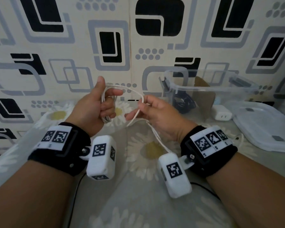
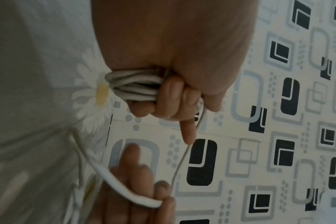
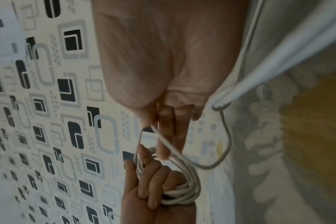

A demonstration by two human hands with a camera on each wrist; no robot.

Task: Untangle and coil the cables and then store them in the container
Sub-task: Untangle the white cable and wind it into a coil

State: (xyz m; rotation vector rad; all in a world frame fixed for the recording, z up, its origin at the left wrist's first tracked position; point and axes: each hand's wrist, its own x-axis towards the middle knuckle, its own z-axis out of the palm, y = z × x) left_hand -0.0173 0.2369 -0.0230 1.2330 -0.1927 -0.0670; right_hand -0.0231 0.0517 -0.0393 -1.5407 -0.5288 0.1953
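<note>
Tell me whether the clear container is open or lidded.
Open. The clear plastic container has no cover on its rim, and its lid lies flat on the bedsheet beside it. A dark cable already sits inside.

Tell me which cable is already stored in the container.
The dark cable, coiled inside the clear container. The white cable is in the left hand, being coiled.

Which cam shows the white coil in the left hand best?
Left wrist: the coil fills the near field, with separate strands visible where the left hand grips it. Right wrist shows its loops farther off, partly behind fingers. Head shows only slivers between the fingers.
</note>
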